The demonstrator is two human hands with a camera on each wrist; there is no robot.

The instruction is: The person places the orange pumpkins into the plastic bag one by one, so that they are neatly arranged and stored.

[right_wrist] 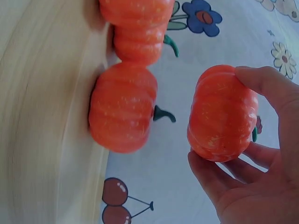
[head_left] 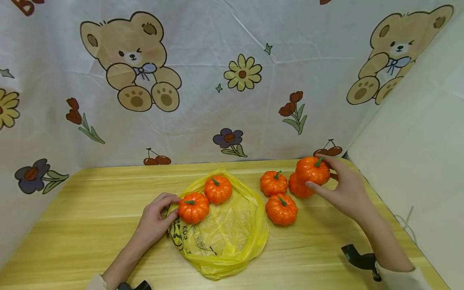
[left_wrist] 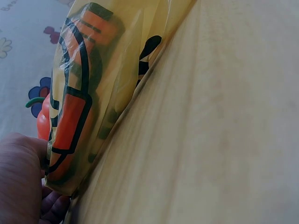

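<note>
My right hand (head_left: 344, 187) grips a small orange toy pumpkin (head_left: 311, 171) with a green stem, between thumb and fingers. In the right wrist view that pumpkin (right_wrist: 222, 114) is off the table, apart from the pumpkin (right_wrist: 124, 107) beside it. My left hand (head_left: 156, 217) pinches the left rim of a yellow plastic bag (head_left: 232, 233), which lies spread with its mouth up. Two pumpkins, one left (head_left: 193, 208) and one behind (head_left: 218, 189), sit in the bag. In the left wrist view the printed bag side (left_wrist: 107, 70) hides most of the fingers.
Right of the bag stand three pumpkins on the wooden table (head_left: 319, 249): a front one (head_left: 281, 210), a back one (head_left: 273, 183) and one (head_left: 299, 187) partly behind the held pumpkin. A bear-print cloth (head_left: 195, 100) hangs behind; a white wall (head_left: 427, 161) borders the right.
</note>
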